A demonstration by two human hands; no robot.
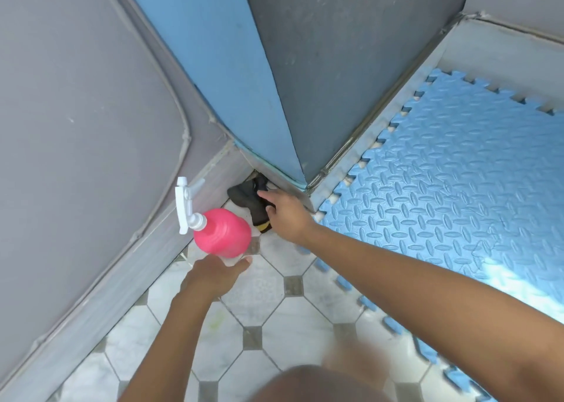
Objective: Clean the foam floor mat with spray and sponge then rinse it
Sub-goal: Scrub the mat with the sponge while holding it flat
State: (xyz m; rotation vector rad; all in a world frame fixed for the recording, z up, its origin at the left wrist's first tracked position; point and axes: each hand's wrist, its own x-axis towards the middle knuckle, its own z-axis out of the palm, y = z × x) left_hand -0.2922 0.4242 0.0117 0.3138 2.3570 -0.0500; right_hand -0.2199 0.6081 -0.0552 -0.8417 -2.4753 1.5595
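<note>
The blue foam floor mat (457, 188), with a diamond-plate pattern and jigsaw edges, lies on the floor at the right. A pink spray bottle (222, 233) with a white trigger head stands tilted near the left wall. My left hand (213, 275) grips its clear base. A dark sponge (247, 198) with a yellow end lies in the corner at the foot of the pillar. My right hand (283, 212) rests on it, fingers curled over its edge and forefinger stretched out.
The floor (293, 325) is white tile with small grey squares. A blue and dark grey pillar (274, 81) rises straight ahead, and a grey wall (76, 126) with a raised skirting runs along the left. A low grey ledge (396, 96) borders the mat's far side.
</note>
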